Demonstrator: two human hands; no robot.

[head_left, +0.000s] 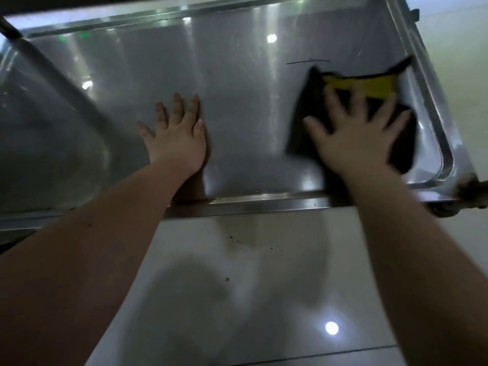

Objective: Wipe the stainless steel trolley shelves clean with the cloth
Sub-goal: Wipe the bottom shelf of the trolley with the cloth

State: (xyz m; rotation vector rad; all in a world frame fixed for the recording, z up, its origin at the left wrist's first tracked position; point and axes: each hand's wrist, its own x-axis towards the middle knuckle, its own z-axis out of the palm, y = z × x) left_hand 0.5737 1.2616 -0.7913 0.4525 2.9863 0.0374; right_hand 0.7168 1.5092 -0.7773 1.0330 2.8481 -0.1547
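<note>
Lying flat on the stainless steel trolley shelf (237,114), at its right end, just beside the raised rim (433,107): one cloth (361,85), black with a yellow patch, blurred. Right hand (353,138) spread on top of the cloth, fingers straight, pressing it to the steel; grip released, nothing curled round the fabric. Left hand (177,138) palm down on bare shelf near the middle, well apart from the cloth, fingers straight and slightly fanned; grip released. Both forearms bare, crossing the shelf's near edge. Thin dark line (307,61) on the steel just beyond the cloth. Slanted trolley post (52,72) at far left. Glossy pale tiled floor (264,286) below, with dark specks and a lamp reflection.
</note>
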